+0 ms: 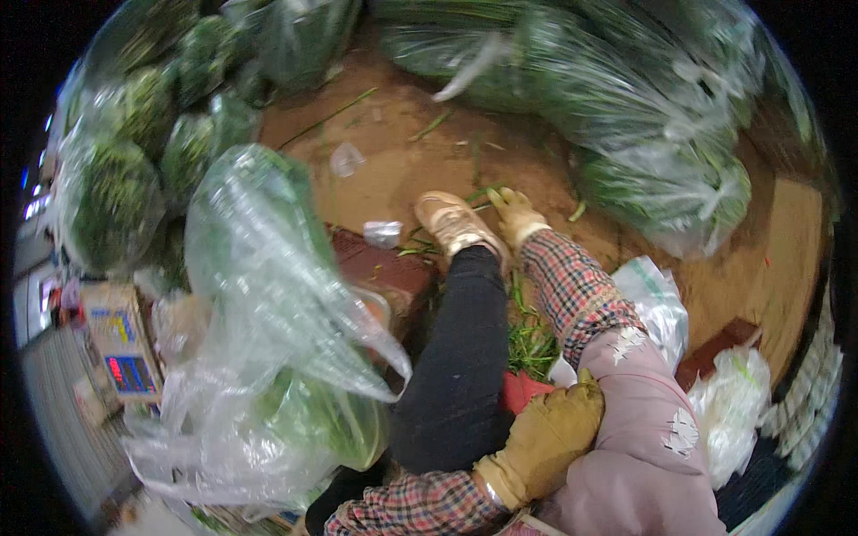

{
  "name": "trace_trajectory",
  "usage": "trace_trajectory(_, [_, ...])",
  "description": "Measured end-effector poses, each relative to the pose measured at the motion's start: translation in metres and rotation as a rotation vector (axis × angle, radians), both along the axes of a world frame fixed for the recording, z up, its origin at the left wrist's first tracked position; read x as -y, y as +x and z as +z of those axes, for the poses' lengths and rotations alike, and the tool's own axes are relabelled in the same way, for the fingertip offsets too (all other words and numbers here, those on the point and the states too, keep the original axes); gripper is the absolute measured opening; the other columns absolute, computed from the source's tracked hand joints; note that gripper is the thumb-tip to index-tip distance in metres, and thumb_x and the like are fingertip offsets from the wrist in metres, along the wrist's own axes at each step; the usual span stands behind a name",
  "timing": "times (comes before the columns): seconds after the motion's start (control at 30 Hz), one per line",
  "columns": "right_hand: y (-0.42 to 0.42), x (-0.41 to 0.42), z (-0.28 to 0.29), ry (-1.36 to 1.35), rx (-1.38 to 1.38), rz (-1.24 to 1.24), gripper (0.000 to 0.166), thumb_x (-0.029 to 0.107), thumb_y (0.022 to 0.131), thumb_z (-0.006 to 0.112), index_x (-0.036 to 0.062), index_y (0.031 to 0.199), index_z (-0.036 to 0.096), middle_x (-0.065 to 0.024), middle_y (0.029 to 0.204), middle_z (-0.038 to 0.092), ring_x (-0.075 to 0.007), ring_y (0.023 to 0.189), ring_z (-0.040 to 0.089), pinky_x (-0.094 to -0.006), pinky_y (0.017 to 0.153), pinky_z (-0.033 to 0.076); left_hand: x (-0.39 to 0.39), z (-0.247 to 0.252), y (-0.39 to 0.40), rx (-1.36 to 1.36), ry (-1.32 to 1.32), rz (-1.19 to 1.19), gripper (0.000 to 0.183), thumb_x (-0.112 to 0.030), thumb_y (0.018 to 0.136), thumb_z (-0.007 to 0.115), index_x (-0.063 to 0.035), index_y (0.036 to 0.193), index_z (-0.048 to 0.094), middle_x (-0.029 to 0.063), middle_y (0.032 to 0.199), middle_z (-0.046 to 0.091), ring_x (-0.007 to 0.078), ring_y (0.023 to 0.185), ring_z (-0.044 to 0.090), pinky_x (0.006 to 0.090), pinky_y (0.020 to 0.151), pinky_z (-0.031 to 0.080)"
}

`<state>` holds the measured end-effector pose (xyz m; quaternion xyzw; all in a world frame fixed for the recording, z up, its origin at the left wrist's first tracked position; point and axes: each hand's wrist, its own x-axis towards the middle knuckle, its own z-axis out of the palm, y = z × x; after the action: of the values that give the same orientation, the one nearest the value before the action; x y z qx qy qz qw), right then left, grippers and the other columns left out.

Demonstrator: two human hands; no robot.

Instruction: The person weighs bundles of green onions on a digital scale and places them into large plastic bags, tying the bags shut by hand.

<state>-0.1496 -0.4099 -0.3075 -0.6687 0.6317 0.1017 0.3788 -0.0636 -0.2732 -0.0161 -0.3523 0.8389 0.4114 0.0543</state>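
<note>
My left hand (553, 439), in a tan glove, lies with curled fingers against the pink sleeve (647, 395) of my right arm; nothing shows in it. Beside it is a piece of red material (525, 391). Reaching down to the floor, my right hand (515, 213), also gloved, is beside the toe of a tan shoe (452, 218). Its fingertips touch a green stalk (477, 195); whether they grip it is unclear. More cut green stalks (529, 345) lie between the black trouser leg (459, 355) and my right forearm.
Clear bags of green vegetables stand at the left (110, 194) and along the top right (603, 100). A large clear bag (268, 254) is left of the leg. A scale with a lit display (127, 372) stands far left. White plastic bags (734, 409) lie at the right.
</note>
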Motion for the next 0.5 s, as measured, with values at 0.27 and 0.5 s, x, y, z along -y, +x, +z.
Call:
trace_trajectory(0.27, [-0.010,-0.161,-0.026,-0.019,-0.192,0.233,0.054,0.010,0.083,0.045,0.0141,0.133,0.026,-0.0107,0.136,0.028,-0.0291,0.123,0.032,-0.0384,0.097,0.036,-0.012,-0.010,0.020,-0.339,0.278,0.183,0.025,-0.022,0.071,0.060,-0.0035,0.085,0.054,0.0162,0.076,0.057,0.0334,0.073,0.058,0.0403,0.065,0.046])
trace_trajectory(0.5, [0.014,-0.205,0.024,0.552,1.069,-1.027,0.048,0.021,0.085,0.048,0.0038,0.128,0.034,-0.0143,0.129,0.039,-0.0287,0.119,0.038,-0.0388,0.098,0.034,-0.030,-0.026,0.047,-0.291,-0.171,0.770,0.039,-0.021,0.083,0.050,0.0032,0.113,0.046,0.0188,0.102,0.055,0.0324,0.095,0.053,0.0386,0.082,0.043])
